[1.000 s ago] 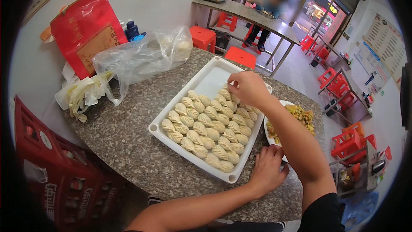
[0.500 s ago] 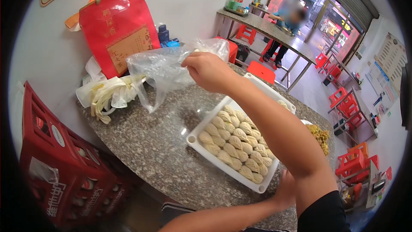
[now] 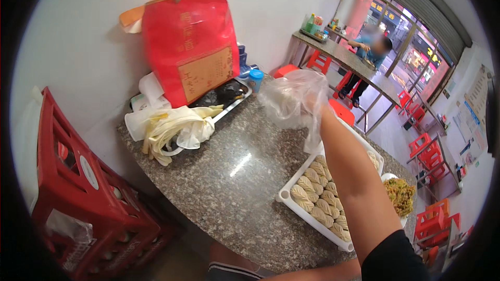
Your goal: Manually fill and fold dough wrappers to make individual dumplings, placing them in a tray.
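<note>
A crumpled clear plastic bag (image 3: 285, 99) hangs above the far part of the granite table. My right hand (image 3: 314, 105) grips it, and its film drapes over the fingers and wrist, partly hiding them. Below my right forearm stands a white plastic tray (image 3: 308, 222) with rows of pleated, leaf-shaped dumplings (image 3: 323, 198). The arm covers the tray's right part. My left forearm (image 3: 328, 271) comes in along the lower edge, and its hand is hidden behind my right arm and black sleeve.
Beyond my arm are a second white tray (image 3: 358, 134) and a heap of chopped filling (image 3: 400, 196). A red carrier bag (image 3: 190, 47), pale gloves (image 3: 174, 129) and a blue-lidded cup (image 3: 255, 79) line the wall side. Red crates (image 3: 99, 198) stand left; a person sits farther back.
My right hand has drawn the plastic bag away from the wall-side clutter, uncovering the cup and a dark tray. The view has shifted left, and my left hand has gone out of sight.
</note>
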